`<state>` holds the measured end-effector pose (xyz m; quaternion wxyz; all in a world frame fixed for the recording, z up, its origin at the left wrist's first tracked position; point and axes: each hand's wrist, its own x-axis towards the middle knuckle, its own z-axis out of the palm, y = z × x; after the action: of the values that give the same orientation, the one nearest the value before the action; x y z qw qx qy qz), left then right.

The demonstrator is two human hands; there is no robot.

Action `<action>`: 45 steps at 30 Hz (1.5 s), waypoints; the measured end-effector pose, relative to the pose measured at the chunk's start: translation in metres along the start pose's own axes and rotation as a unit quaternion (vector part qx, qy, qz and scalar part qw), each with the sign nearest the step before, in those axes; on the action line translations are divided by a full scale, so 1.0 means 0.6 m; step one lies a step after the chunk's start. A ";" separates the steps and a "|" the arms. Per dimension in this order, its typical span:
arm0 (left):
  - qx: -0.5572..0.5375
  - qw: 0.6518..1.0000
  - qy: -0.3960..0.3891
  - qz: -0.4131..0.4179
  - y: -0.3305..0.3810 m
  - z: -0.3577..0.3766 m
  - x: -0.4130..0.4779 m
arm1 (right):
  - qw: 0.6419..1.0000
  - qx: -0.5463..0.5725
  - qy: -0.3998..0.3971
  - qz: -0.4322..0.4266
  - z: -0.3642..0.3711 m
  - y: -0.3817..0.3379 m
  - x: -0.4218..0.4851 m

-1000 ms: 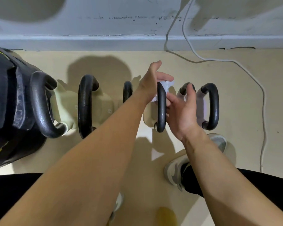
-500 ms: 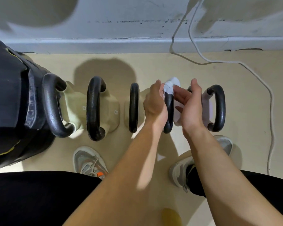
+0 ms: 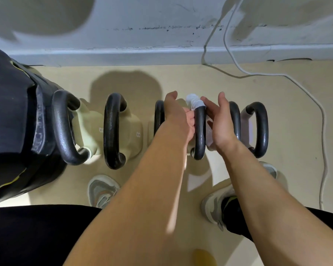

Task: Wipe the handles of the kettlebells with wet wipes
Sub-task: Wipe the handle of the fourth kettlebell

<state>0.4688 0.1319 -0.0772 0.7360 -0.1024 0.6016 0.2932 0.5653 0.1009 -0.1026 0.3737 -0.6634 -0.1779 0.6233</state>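
Here, we clamped left hand [image 3: 178, 116] fingers [image 3: 189, 119] round kettlebell handle [image 3: 200, 135]; right hand [image 3: 222, 123] fingers [image 3: 208, 105], straight, pressed wet wipe [image 3: 193, 101] against its far end.

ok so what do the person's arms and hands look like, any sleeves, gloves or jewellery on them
Both arms are bare: no sleeve shows on the left forearm or the right forearm anywhere in view. The left hand and right hand wear no gloves. No watch, band or ring is visible on either, and no markings or tattoos can be seen.
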 end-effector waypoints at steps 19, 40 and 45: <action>0.187 0.981 -0.014 0.041 0.026 0.032 -0.009 | 0.974 -0.224 0.043 -0.014 0.025 -0.035 -0.013; 0.292 0.944 -0.043 0.151 -0.005 0.045 -0.004 | 0.977 -0.210 0.032 -0.023 0.042 -0.038 -0.005; 0.305 0.939 -0.033 0.154 0.004 0.042 -0.002 | 0.986 -0.151 0.052 0.041 0.023 -0.024 0.007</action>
<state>0.4881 0.1458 -0.0690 0.6972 0.2305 0.6458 0.2091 0.5561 0.1168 -0.0945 0.2524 -0.7501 -0.2232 0.5690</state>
